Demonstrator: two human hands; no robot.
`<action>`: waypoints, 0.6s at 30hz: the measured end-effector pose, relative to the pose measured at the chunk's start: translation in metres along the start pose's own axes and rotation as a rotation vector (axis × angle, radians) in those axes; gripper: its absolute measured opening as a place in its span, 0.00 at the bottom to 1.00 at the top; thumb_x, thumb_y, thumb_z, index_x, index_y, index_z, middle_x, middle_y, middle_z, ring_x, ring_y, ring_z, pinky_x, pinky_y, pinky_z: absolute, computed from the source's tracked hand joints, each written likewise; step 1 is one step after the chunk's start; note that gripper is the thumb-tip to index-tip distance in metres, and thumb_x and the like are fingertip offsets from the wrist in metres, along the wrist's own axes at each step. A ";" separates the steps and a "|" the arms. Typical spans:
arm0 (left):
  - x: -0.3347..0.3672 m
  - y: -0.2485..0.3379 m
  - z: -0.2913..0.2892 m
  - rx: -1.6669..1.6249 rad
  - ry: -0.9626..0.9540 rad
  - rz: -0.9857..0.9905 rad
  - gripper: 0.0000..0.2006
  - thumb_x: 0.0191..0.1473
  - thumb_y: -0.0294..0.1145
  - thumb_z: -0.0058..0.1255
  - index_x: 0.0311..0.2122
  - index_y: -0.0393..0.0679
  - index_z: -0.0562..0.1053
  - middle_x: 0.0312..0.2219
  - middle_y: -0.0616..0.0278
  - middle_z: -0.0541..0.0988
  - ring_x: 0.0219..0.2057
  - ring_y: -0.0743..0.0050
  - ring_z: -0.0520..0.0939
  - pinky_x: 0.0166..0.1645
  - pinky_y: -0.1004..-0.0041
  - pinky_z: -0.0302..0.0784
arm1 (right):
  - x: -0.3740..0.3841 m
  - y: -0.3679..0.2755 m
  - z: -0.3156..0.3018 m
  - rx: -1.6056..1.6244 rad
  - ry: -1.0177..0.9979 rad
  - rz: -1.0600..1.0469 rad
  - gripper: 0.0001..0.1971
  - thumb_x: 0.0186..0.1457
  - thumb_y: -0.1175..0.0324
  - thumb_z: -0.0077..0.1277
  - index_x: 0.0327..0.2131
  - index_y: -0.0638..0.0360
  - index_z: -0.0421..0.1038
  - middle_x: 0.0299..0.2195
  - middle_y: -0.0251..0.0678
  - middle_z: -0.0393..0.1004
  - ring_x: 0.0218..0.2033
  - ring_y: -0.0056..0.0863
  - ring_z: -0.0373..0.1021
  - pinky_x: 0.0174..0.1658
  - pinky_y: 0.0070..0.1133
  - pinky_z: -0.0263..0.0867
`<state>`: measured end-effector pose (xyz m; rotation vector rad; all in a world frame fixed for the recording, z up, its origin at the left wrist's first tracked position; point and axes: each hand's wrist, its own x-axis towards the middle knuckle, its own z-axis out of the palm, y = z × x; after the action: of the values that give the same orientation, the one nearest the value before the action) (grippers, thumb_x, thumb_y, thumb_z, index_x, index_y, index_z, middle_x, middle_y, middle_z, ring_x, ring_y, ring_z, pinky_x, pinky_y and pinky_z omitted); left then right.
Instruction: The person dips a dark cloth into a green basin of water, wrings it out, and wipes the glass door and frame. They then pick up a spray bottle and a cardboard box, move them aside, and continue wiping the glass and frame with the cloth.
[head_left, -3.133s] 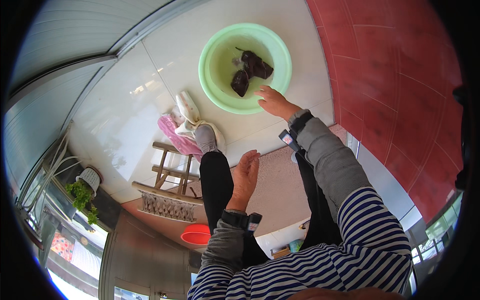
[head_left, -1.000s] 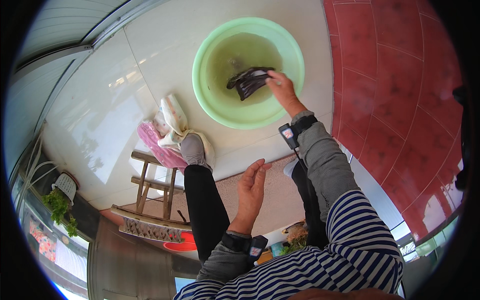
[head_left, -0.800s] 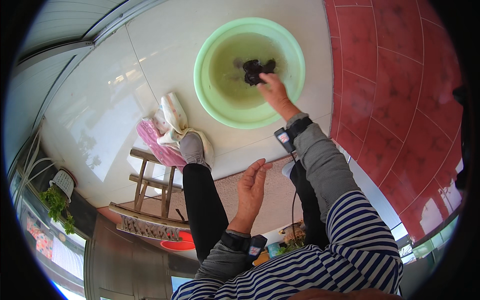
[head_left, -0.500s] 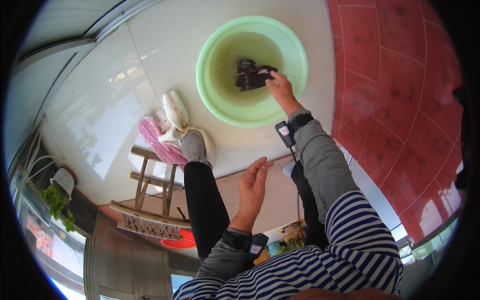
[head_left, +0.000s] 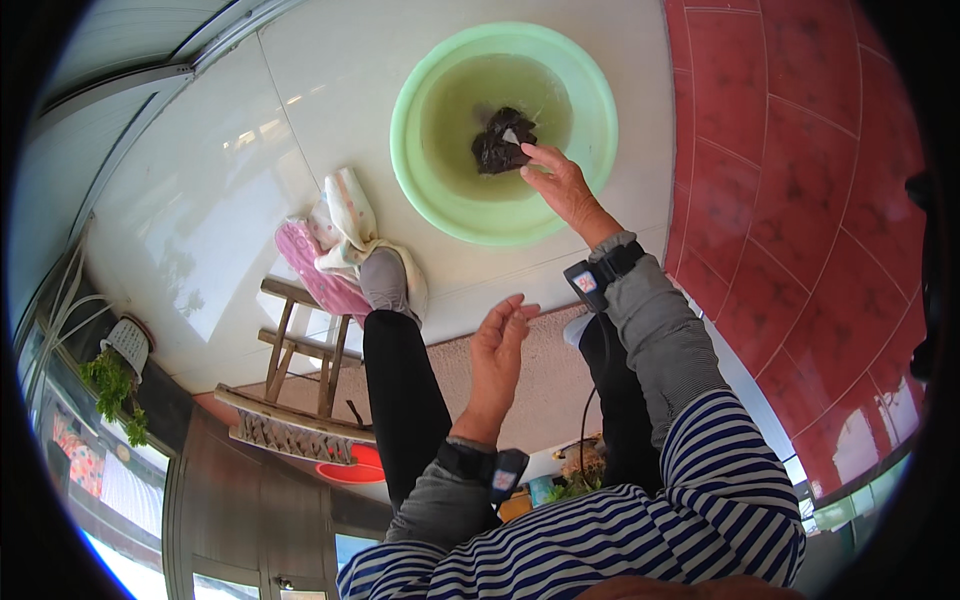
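A round pale-green basin (head_left: pixel 406 150) of cloudy water sits on the floor in front of me. In its middle floats a crumpled dark cloth (head_left: pixel 495 152) with a small whitish patch. My right hand (head_left: pixel 565 188) reaches over the near right rim, thumb and index finger apart; its fingertips are at the cloth's right edge, with no grip visible. My left hand (head_left: pixel 492 365) hangs above the doormat between my legs, loosely bent, fingers extended and holding nothing.
Pink and cream towels (head_left: pixel 318 248) lie by my left shoe (head_left: pixel 385 282). A wooden folding stool (head_left: pixel 300 400) stands at left, a red basin (head_left: pixel 352 468) beneath it. Red tiles (head_left: pixel 770 220) border the right side. A potted plant (head_left: pixel 112 378) is at far left.
My right hand has let go of the dark cloth and drawn slightly back, its fingers parting. The cloth has bunched up in the water. My left hand has barely moved.
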<state>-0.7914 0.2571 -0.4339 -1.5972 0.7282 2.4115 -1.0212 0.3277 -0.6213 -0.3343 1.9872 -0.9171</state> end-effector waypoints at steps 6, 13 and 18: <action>0.048 0.028 0.013 0.161 0.066 0.197 0.28 0.71 0.43 0.46 0.68 0.37 0.60 0.61 0.53 0.71 0.61 0.66 0.71 0.62 0.68 0.67 | -0.074 -0.072 -0.024 0.231 -0.128 -0.048 0.24 0.64 0.73 0.55 0.62 0.57 0.68 0.62 0.38 0.64 0.56 0.27 0.68 0.54 0.24 0.71; 0.140 0.098 0.032 0.464 -0.135 0.466 0.33 0.71 0.60 0.30 0.67 0.44 0.65 0.68 0.51 0.61 0.70 0.57 0.59 0.70 0.57 0.58 | -0.123 -0.137 -0.065 0.209 -0.182 -0.240 0.25 0.60 0.73 0.57 0.61 0.58 0.70 0.57 0.42 0.69 0.56 0.32 0.69 0.56 0.27 0.68; 0.183 0.107 0.035 0.680 -0.365 0.415 0.36 0.71 0.62 0.23 0.61 0.42 0.72 0.65 0.47 0.66 0.67 0.53 0.63 0.71 0.61 0.52 | -0.131 -0.155 -0.087 0.258 -0.247 -0.292 0.24 0.59 0.73 0.59 0.60 0.57 0.71 0.56 0.42 0.70 0.56 0.34 0.70 0.56 0.28 0.68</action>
<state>-0.9377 0.1564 -0.5547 -0.7731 1.6838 2.2096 -1.0360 0.3338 -0.4013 -0.5711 1.5974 -1.2381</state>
